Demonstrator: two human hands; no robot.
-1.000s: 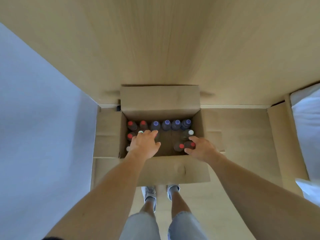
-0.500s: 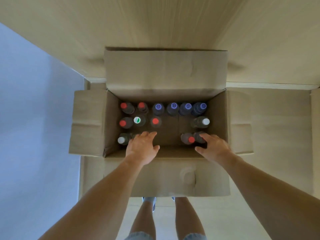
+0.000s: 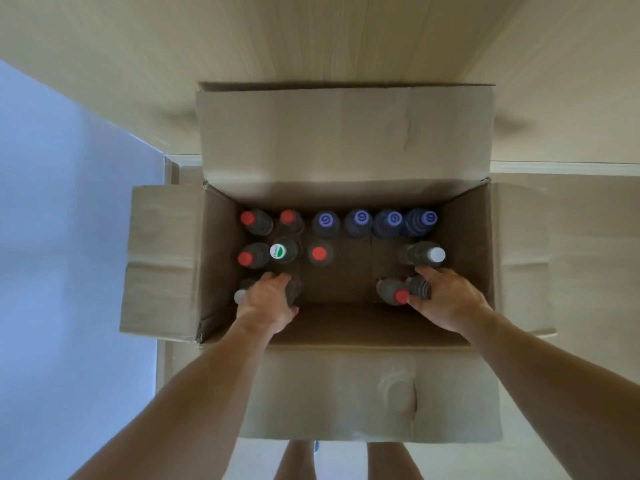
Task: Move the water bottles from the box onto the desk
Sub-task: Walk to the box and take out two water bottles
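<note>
Both hands are down inside the box right now. The left hand is wrapped around a dark bottle in the near-left corner, fingers curled over its top so the cap is hidden. Just left of it there's a white-capped bottle peeking out beside the wrist. The right hand is curled around another dark ribbed bottle in the near-right corner, cap hidden too, and touching that one on the left is a red-capped bottle.

Moving out from the hands: the rest of the water bottles are standing upright in the cardboard box. Along the far wall there are two red caps on the left and four blue-capped bottles running to the right. In the middle row there's a red cap at the left wall, then a green-and-white cap, then another red one, a bare gap of box bottom, and a white cap against the right wall.

All four box flaps are folded open. The far flap leans up against the light wood tabletop, which fills the top of the view. Pale blue wall on the left, bare legs visible at the bottom under the near flap.
</note>
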